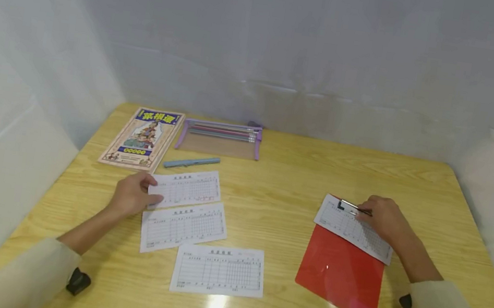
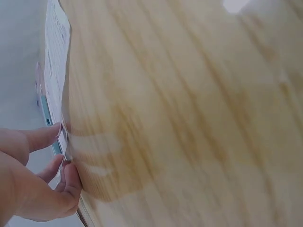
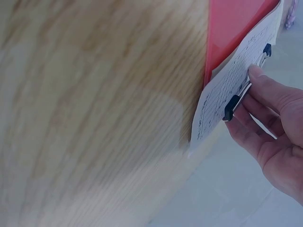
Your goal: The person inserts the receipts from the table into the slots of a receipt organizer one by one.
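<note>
Head view, red clipboard (image 1: 340, 273) (glossy), metal clip (image 1: 348, 204)

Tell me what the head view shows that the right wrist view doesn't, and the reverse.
Only the head view: the left hand pinching one of three white slips, the booklet and the blue pen.

Only the right wrist view: both black ends of the clip; the head view shows just one.

Both: the right hand holding the clip, the red clipboard and the slip across its top.
</note>
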Motion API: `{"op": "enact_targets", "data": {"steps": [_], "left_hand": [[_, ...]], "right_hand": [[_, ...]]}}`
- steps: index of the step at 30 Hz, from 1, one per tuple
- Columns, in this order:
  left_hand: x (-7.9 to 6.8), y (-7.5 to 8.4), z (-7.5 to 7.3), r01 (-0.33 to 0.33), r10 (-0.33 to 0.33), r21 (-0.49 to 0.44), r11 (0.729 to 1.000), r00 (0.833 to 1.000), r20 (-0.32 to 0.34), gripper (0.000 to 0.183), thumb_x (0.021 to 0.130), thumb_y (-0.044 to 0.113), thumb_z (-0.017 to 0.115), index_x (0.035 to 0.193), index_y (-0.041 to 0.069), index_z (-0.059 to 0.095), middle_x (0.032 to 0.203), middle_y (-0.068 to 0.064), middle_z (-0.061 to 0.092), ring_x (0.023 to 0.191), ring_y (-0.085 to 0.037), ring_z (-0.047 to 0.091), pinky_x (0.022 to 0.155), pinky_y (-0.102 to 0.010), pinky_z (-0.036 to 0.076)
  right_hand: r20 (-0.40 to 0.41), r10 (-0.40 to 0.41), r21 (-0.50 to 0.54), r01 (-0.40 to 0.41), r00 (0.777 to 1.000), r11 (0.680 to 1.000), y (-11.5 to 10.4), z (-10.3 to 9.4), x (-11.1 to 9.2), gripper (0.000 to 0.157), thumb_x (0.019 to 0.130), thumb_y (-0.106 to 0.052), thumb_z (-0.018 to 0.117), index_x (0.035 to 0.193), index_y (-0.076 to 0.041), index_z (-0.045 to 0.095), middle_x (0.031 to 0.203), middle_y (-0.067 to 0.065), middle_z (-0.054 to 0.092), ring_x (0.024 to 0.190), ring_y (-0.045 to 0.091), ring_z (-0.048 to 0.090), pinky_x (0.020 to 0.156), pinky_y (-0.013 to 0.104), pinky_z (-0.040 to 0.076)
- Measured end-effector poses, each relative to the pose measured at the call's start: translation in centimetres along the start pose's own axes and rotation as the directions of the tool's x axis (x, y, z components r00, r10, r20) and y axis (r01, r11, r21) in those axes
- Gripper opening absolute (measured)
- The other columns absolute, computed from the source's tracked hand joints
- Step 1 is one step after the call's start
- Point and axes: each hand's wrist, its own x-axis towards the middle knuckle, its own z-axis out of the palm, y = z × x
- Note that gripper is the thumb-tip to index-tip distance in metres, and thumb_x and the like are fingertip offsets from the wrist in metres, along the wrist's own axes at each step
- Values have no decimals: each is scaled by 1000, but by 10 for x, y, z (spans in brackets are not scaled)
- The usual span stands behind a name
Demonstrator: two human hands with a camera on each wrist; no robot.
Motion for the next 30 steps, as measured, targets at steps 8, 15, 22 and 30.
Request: {"op": "enact_targets", "data": {"steps": [8,15,22,30], "left_hand": [[1,-2,-2,1,-1,2,1000,1000,6,30,78,14,73,102,-2,64,91,-17,62,81,-25,55,64,-25,43],[-1,-4,-7,16,-15,-43,999,999,31,27,81,12,69,105,0,65,95,-17,64,82,-23,58,60,-23,46],[-3,-1,-13,6,-1,-92,996,999,52,32,85,15,68,114,2,64,114,-24,62,101,-33,61,69,-27,52],[-5,7,-19,-48,50,-126,991,999,16,31,86,16,67,115,5,65,118,-22,61,103,-33,61,67,-23,51]], "right_hand": [[-32,-32,-25,31,999,999,4,2,2,26,80,-10,73,101,5,71,81,11,64,71,21,57,65,34,48],[-23,-23,-13,23,999,1000,3,2,1,26,81,-11,72,101,5,71,82,11,64,72,20,57,65,34,47],[-13,-17,-10,16,1000,1000,4,1,2,27,81,-11,72,102,5,70,82,11,64,70,19,56,63,31,46],[-6,-13,-15,13,1000,1000,5,2,3,28,81,-11,72,103,5,70,80,10,63,68,18,54,61,29,43]]}}
